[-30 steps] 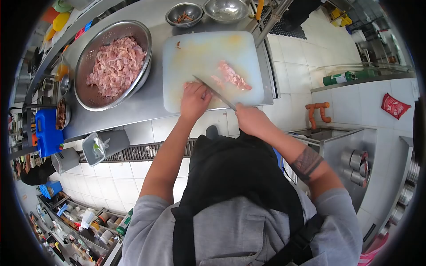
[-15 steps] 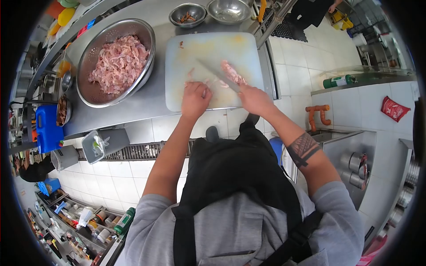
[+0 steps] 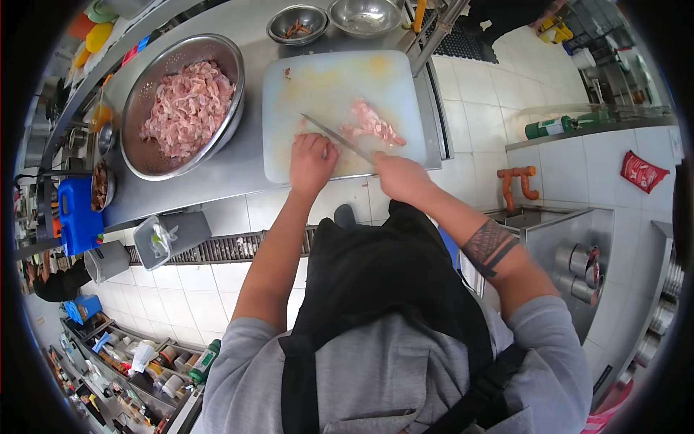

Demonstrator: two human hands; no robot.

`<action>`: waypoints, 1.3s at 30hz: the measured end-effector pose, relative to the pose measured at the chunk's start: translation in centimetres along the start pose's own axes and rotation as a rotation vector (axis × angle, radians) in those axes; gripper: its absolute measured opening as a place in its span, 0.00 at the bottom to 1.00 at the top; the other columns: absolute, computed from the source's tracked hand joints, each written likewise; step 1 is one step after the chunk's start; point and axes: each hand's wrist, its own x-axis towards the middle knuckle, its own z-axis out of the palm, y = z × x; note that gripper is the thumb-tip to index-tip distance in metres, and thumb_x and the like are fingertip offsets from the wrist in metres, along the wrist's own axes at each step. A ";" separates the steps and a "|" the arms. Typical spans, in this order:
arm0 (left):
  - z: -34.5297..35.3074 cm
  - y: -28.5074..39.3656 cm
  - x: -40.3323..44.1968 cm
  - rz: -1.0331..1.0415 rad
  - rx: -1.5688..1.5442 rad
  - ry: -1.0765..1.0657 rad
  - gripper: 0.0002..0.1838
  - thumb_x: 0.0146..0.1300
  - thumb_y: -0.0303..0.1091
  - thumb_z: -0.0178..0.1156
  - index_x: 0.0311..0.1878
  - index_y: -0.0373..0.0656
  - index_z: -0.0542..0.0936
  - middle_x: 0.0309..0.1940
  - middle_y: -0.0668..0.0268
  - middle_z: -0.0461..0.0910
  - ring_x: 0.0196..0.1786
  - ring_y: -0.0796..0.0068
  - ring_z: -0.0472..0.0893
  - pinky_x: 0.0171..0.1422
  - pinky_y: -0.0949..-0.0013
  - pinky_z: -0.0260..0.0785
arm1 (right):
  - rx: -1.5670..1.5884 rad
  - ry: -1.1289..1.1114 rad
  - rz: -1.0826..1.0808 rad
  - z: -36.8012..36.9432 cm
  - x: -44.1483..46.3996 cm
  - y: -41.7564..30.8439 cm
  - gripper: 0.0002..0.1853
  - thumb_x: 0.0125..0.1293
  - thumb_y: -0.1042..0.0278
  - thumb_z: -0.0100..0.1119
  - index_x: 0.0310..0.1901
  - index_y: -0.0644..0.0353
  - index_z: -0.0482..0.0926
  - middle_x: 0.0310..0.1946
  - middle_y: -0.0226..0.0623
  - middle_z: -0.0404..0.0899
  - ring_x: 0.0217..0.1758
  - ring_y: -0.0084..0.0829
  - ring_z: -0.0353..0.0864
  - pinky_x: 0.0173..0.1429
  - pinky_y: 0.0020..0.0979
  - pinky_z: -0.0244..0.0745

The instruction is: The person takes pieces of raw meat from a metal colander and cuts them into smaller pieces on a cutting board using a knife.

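Note:
My right hand (image 3: pixel 400 178) is wrapped round the handle of a long kitchen knife (image 3: pixel 337 137), whose blade points up and left across a white cutting board (image 3: pixel 329 83). Close beside the blade, my left hand (image 3: pixel 312 163) rests near the board's front edge with its fingers curled in. A small scrap of raw meat shows just beyond those fingertips; whatever they grip is hidden. To the right of the blade lie pale pink pieces of cut raw meat (image 3: pixel 374 124). Left of the board stands a large steel colander (image 3: pixel 134 148) heaped with raw meat pieces (image 3: pixel 189 108).
Behind the board are a small steel bowl (image 3: pixel 297 16) with brown bits and another steel bowl (image 3: pixel 363 16). Grey bins (image 3: pixel 189 233) stand below the counter's front edge. A metal post (image 3: pixel 434 47) rises at the right. Another person (image 3: pixel 506 18) is at the upper right.
My right hand and the knife have moved left, bringing the blade close to my left fingers. The meat right of the blade is more in view and lies spread out.

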 end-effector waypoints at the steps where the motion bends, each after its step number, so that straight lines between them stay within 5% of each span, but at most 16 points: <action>1: 0.1 -0.1 0.0 -0.013 -0.006 -0.009 0.05 0.59 0.29 0.72 0.38 0.42 0.86 0.40 0.60 0.84 0.51 0.52 0.83 0.67 0.46 0.73 | -0.011 0.008 -0.024 -0.4 -0.7 1.0 0.11 0.79 0.65 0.55 0.53 0.62 0.77 0.41 0.54 0.88 0.49 0.59 0.89 0.53 0.60 0.81; 8: 0.1 -0.2 -0.1 -0.050 0.026 -0.043 0.08 0.60 0.31 0.74 0.40 0.42 0.86 0.41 0.61 0.84 0.52 0.52 0.82 0.73 0.42 0.70 | -0.207 -0.112 0.034 -5.4 -4.0 4.7 0.11 0.80 0.62 0.55 0.53 0.60 0.76 0.39 0.53 0.88 0.47 0.59 0.89 0.51 0.60 0.81; 13: 0.0 -0.2 -0.3 -0.035 -0.011 -0.038 0.07 0.61 0.31 0.73 0.40 0.42 0.86 0.42 0.61 0.84 0.52 0.53 0.82 0.74 0.41 0.69 | -0.060 0.160 0.055 -7.5 -4.5 3.4 0.11 0.80 0.62 0.54 0.51 0.63 0.76 0.37 0.56 0.88 0.42 0.61 0.89 0.49 0.60 0.81; 17: -0.6 -0.1 -0.5 -0.063 -0.115 0.100 0.07 0.59 0.29 0.71 0.41 0.42 0.86 0.44 0.62 0.84 0.53 0.52 0.81 0.70 0.47 0.71 | 0.004 0.162 -0.053 -3.8 -4.4 1.0 0.12 0.80 0.63 0.54 0.50 0.65 0.76 0.36 0.58 0.88 0.42 0.61 0.89 0.50 0.61 0.81; 19: -1.3 -0.1 -0.3 -0.089 -0.062 0.092 0.08 0.59 0.29 0.71 0.42 0.42 0.86 0.45 0.62 0.85 0.54 0.52 0.82 0.69 0.48 0.71 | 0.023 -0.006 0.017 -2.7 -4.8 -0.3 0.13 0.80 0.62 0.53 0.52 0.65 0.76 0.37 0.60 0.87 0.43 0.61 0.89 0.50 0.62 0.80; 23: -2.4 -0.4 -0.7 -0.104 -0.028 -0.062 0.10 0.59 0.30 0.71 0.44 0.43 0.87 0.47 0.62 0.86 0.56 0.55 0.82 0.68 0.51 0.70 | 0.032 -0.070 0.018 -2.3 -6.1 -0.1 0.14 0.82 0.62 0.52 0.54 0.65 0.76 0.38 0.58 0.88 0.45 0.61 0.89 0.52 0.62 0.80; 30: -1.5 -0.9 -0.7 0.001 -0.042 -0.011 0.12 0.58 0.30 0.73 0.45 0.42 0.88 0.46 0.61 0.87 0.56 0.54 0.84 0.69 0.50 0.74 | 0.034 -0.153 0.047 -1.4 -5.0 -1.5 0.13 0.81 0.65 0.52 0.55 0.68 0.75 0.40 0.58 0.88 0.47 0.62 0.89 0.53 0.62 0.80; 39: -1.7 -1.1 -0.1 0.023 -0.070 -0.086 0.10 0.58 0.27 0.72 0.43 0.40 0.87 0.44 0.57 0.86 0.52 0.51 0.84 0.64 0.51 0.75 | 0.091 0.050 -0.098 2.0 4.5 -4.5 0.12 0.71 0.74 0.54 0.53 0.69 0.75 0.42 0.62 0.88 0.50 0.63 0.89 0.55 0.60 0.83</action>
